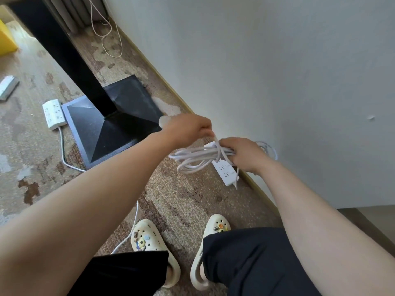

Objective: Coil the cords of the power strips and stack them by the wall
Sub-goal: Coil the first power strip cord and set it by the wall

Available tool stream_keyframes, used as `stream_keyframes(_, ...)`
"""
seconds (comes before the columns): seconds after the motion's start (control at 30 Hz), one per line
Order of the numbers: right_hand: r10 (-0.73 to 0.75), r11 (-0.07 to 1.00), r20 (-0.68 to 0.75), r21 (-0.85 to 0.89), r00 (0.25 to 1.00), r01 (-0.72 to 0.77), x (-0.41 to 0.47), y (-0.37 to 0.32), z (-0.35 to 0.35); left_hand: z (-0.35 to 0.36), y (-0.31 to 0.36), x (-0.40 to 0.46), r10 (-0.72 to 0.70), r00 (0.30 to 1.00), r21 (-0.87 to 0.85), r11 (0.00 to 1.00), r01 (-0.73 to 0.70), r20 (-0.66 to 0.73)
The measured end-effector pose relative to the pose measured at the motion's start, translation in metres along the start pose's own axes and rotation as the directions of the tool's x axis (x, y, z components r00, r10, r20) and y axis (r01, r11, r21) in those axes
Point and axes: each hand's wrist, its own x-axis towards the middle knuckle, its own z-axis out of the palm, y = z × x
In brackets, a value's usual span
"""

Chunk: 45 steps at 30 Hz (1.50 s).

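Nearest you, your two cream clogs (158, 251) stand on the patterned carpet (186, 199), with a loose white cord (130, 231) trailing past the left one. Above them, your right hand (245, 155) grips a white power strip (225, 167) together with its bundled cord (196, 157); the strip's long axis runs from near your left hand down and right toward the baseboard, its sockets facing up. The coil's loops lie crosswise to the strip, reaching leftward. Your left hand (188, 129) is curled, pinching a strand of cord that wraps over the bundle. All this hangs just beside the wall (277, 71). Farther left, a second power strip (53, 114) lies on the carpet against the black table base (115, 124), long axis pointing away from you. A third strip (8, 87) lies beyond.
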Motion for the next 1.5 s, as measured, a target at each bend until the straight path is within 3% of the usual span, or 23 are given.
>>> stream_keyframes(0.07, -0.034, 0.992, -0.025, 0.120, 0.999, 0.037, -0.003, -0.002, -0.003, 0.000, -0.011, -0.001, -0.071, 0.990, -0.329, 0.938, 0.107, 0.120)
stream_keyframes(0.13, -0.042, 0.961, -0.055, 0.270, 0.998, 0.056, -0.006, -0.004, -0.007, -0.003, -0.019, -0.006, -0.072, 0.955, -0.554, 0.801, 0.227, 0.286)
stream_keyframes(0.23, -0.030, 0.899, -0.085, 0.434, 0.996, 0.064, -0.009, -0.005, -0.009, 0.004, -0.034, -0.015, -0.053, 0.868, -0.770, 0.436, 0.465, 0.494)
stream_keyframes(0.27, -0.025, 0.880, -0.090, 0.471, 0.996, 0.064, -0.009, -0.004, -0.009, 0.010, -0.039, -0.020, -0.077, 0.862, -0.804, 0.328, 0.497, 0.501)
stream_keyframes(0.33, -0.005, 0.826, -0.111, 0.560, 0.994, 0.066, -0.008, -0.002, -0.009, 0.024, -0.045, -0.031, -0.079, 0.900, -0.870, 0.232, 0.436, 0.430)
stream_keyframes(0.4, 0.032, 0.797, -0.132, 0.602, 0.991, 0.055, -0.005, -0.002, -0.009, 0.040, -0.046, -0.038, -0.073, 0.929, -0.931, 0.010, 0.364, 0.363)
stream_keyframes(0.53, 0.099, 0.758, -0.144, 0.652, 0.985, 0.019, -0.003, -0.004, -0.003, 0.070, -0.039, -0.046, -0.272, 0.878, -0.914, -0.222, 0.340, 0.393)
stream_keyframes(0.6, 0.109, 0.707, -0.143, 0.707, 0.984, 0.024, -0.003, -0.010, -0.001, 0.083, -0.029, -0.052, -0.232, 0.879, -0.856, -0.425, 0.293, 0.416)
stream_keyframes(0.67, 0.133, 0.685, -0.151, 0.728, 0.980, 0.019, 0.000, -0.014, 0.001, 0.089, -0.013, -0.055, -0.196, 0.891, -0.822, -0.504, 0.267, 0.410)
stream_keyframes(0.7, 0.166, 0.694, -0.167, 0.720, 0.972, 0.005, 0.002, -0.014, 0.003, 0.090, -0.004, -0.053, -0.220, 0.885, -0.833, -0.484, 0.267, 0.411)
stream_keyframes(0.77, 0.280, 0.742, -0.213, 0.666, 0.936, -0.070, 0.006, -0.009, 0.006, 0.088, 0.012, -0.046, -0.335, 0.852, -0.895, -0.340, 0.289, 0.403)
stream_keyframes(0.87, 0.364, 0.830, -0.253, 0.525, 0.897, -0.189, 0.009, 0.008, 0.009, 0.077, 0.033, -0.038, -0.450, 0.811, -0.902, 0.028, 0.432, 0.374)
stream_keyframes(0.93, 0.358, 0.864, -0.253, 0.456, 0.899, -0.216, 0.008, 0.015, 0.010, 0.070, 0.041, -0.037, -0.443, 0.835, -0.821, 0.306, 0.482, 0.326)
stream_keyframes(1.0, 0.339, 0.889, -0.249, 0.401, 0.907, -0.222, 0.007, 0.016, 0.009, 0.061, 0.042, -0.036, -0.393, 0.884, -0.685, 0.572, 0.451, 0.254)
stream_keyframes(1.07, 0.322, 0.900, -0.233, 0.377, 0.918, -0.220, 0.006, 0.014, 0.008, 0.051, 0.038, -0.034, -0.342, 0.921, -0.562, 0.731, 0.386, 0.188)
stream_keyframes(1.3, 0.261, 0.906, -0.152, 0.381, 0.953, -0.187, 0.006, 0.015, 0.009, 0.024, 0.021, -0.031, -0.202, 0.978, -0.427, 0.890, 0.163, -0.050)
stream_keyframes(1.5, 0.244, 0.891, -0.150, 0.426, 0.958, -0.160, 0.006, 0.013, 0.005, 0.016, 0.015, -0.027, -0.104, 0.984, -0.250, 0.966, 0.065, -0.147)
